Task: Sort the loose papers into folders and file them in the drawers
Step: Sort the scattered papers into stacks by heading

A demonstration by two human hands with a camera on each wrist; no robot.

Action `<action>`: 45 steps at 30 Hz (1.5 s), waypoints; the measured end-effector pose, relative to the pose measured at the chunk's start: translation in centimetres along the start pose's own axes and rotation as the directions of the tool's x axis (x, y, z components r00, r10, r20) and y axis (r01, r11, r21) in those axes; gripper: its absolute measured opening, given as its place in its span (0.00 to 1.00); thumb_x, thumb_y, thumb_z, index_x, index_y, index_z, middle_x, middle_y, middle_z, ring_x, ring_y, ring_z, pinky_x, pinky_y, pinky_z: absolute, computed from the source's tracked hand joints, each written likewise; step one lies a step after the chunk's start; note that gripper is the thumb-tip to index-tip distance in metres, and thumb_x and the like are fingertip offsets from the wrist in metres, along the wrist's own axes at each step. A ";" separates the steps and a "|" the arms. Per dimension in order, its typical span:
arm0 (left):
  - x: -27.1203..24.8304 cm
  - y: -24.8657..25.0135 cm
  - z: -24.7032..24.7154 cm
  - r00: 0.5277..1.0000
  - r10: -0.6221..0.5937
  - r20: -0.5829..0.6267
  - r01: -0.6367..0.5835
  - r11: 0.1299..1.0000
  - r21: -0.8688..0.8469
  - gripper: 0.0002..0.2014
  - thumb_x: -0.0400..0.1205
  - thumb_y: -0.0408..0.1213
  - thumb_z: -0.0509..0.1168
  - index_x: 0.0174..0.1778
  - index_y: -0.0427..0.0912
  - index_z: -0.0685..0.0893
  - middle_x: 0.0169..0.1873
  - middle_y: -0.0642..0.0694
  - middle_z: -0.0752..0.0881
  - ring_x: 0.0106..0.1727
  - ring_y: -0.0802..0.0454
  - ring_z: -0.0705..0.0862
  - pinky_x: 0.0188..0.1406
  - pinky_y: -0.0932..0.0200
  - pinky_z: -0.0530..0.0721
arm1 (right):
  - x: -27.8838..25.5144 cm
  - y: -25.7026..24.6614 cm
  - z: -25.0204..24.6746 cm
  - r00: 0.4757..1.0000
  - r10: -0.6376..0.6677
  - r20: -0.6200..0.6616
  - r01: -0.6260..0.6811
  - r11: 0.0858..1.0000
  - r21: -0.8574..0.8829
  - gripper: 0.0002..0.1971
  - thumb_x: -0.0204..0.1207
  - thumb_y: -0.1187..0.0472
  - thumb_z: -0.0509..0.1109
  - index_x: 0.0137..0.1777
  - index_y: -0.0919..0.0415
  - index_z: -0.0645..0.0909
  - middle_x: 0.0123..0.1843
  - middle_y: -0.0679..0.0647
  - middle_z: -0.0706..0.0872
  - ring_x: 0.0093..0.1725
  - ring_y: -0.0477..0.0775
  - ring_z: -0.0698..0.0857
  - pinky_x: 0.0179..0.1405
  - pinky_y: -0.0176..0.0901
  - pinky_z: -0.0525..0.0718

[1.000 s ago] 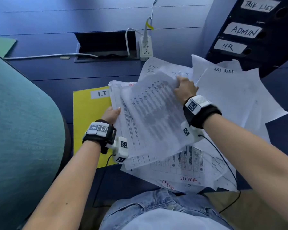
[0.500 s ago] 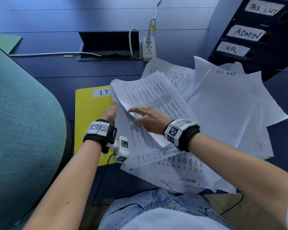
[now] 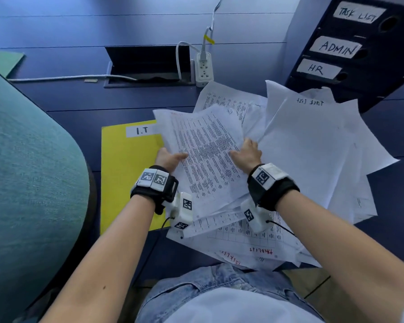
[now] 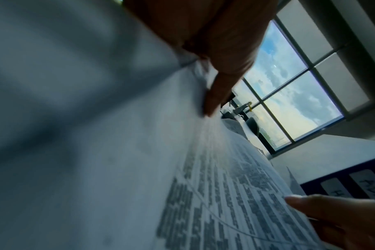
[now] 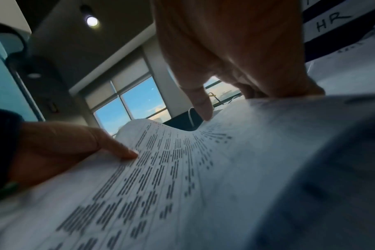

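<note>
White printed sheet held at both edges over the paper pile

White paper covered in dense columns of black print, the top printed sheet lies across a loose pile of white papers on the dark blue desk. The left hand grips the sheet's left edge: its thumb lies on top of the print, while the fingers go under the paper and are hidden. The right hand holds the right edge in the same way, thumb pressed on the printed face and the other fingers curled down past the edge; the right wrist view is blurred there, so whether they reach under only this sheet or several is unclear. Between the two hands the sheet bows upward a little, its far corner lifted.

Just beside the left hand, partly under the pile, lies a yellow card folder with a white label reading "I.T". Other sheets in the pile carry red and black handwritten "TASK LIST" notes. At the far right stands a dark blue drawer unit with white handwritten labels "TASK LIST", "ADMIN" and "HR", all drawers closed. Behind the pile a white power strip sits next to an open cable hatch in the desk. A teal upholstered chair back fills the left side.
</note>
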State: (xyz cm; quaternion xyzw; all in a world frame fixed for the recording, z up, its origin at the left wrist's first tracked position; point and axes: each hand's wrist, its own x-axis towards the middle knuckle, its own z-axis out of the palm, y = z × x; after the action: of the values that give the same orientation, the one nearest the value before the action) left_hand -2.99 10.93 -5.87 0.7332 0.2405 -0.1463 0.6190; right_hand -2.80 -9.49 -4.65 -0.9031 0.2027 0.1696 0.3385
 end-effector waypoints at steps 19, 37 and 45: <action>-9.0 10.9 -1.5 0.794 0.603 -0.082 -0.583 0.716 -0.384 0.37 0.61 0.44 0.79 0.62 0.28 0.76 0.47 0.52 0.89 0.49 0.59 0.87 0.48 0.64 0.83 | -8.6 -3.1 -8.6 0.808 -0.370 -0.459 0.585 0.411 0.699 0.18 0.76 0.54 0.66 0.61 0.57 0.64 0.59 0.48 0.76 0.56 0.37 0.78 0.57 0.34 0.78; -4.9 5.6 -7.0 0.886 0.321 -0.334 -0.307 0.947 0.096 0.18 0.80 0.24 0.60 0.66 0.36 0.77 0.53 0.42 0.84 0.55 0.46 0.84 0.56 0.62 0.81 | -6.8 -4.8 -0.6 0.912 -0.374 -0.171 0.408 0.771 0.490 0.24 0.78 0.75 0.59 0.71 0.62 0.57 0.54 0.70 0.83 0.45 0.66 0.86 0.48 0.56 0.87; -3.3 -1.3 -9.0 0.899 -0.011 -0.437 0.168 0.932 0.321 0.17 0.80 0.28 0.60 0.65 0.32 0.78 0.64 0.34 0.80 0.65 0.38 0.79 0.63 0.52 0.75 | -7.0 -3.2 4.9 0.890 -0.409 0.203 0.390 0.912 0.129 0.34 0.77 0.76 0.57 0.81 0.62 0.51 0.76 0.65 0.68 0.73 0.65 0.70 0.74 0.52 0.68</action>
State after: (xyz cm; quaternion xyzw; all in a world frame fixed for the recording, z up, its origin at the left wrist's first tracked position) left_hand -7.21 19.33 -3.55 0.8337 0.3744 -0.0508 0.4027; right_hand -8.12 -2.24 -3.30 -0.8851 -0.0202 0.1888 0.4250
